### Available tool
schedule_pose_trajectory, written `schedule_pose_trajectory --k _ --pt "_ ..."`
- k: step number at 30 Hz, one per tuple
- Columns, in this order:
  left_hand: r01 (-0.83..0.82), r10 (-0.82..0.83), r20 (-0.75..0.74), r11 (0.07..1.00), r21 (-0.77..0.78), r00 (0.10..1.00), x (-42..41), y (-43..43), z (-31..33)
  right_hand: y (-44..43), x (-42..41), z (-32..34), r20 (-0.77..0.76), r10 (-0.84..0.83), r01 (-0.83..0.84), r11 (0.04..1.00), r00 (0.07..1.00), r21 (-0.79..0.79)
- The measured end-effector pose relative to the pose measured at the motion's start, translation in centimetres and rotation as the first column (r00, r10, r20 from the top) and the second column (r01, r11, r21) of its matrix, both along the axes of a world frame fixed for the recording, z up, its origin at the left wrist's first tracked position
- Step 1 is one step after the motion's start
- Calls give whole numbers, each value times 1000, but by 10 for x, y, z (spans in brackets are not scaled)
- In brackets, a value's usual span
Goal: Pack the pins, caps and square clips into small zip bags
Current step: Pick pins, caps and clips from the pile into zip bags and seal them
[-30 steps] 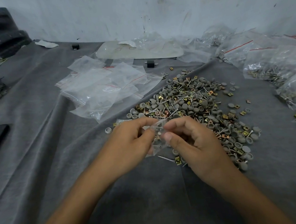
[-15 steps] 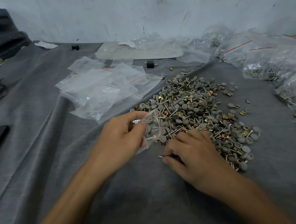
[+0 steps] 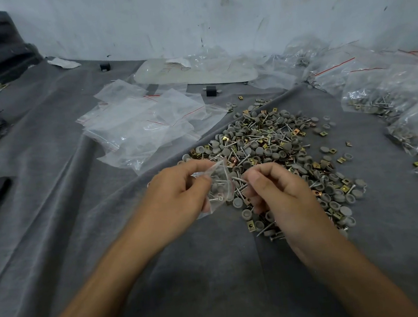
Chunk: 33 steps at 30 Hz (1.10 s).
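A small zip bag (image 3: 219, 187) holding a few pins is hanging pinched in the left hand (image 3: 175, 197). Just beside it, the right hand (image 3: 278, 191) is pinching a pin (image 3: 238, 179). The pile of pins, caps and square clips (image 3: 275, 147) is lying just beyond both hands.

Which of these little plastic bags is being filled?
The small bag pinched in the left hand, with the right hand holding a pin at its mouth; the other bags lie untouched on the cloth.

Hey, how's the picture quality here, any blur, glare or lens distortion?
Head view: soft, even light, faint shadows under the left hand and right hand; mild sheen on the empty bags; the parts pile is sharp; wide-angle stretch at the edges; the held bag and pin look slightly soft.
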<state>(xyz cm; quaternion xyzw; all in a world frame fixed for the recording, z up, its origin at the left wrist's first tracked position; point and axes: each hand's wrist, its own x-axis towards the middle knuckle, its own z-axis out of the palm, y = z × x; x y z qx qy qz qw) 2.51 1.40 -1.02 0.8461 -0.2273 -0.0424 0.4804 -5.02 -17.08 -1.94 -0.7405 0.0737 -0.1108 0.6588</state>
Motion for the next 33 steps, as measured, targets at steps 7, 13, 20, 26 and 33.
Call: schedule_pose_trajectory --k 7,13,20,26,33 --pt "14 -14 13 1000 10 1000 -1 -3 -1 -4 0 4 -21 130 -119 954 991 277" --pt "25 -25 -13 1000 -14 1000 -1 -3 -2 -5 -2 3 -33 223 -205 937 974 282" --pt "23 -24 -14 1000 -8 1000 -1 -2 -3 -7 -1 1 -26 240 -232 958 971 171" --pt "19 -20 -8 1000 -13 1000 0 0 -2 -16 2 5 48 2 0 999 999 -48" --pt "27 -27 -6 999 -18 1000 0 0 -2 -21 4 -8 204 -48 187 643 978 -743"
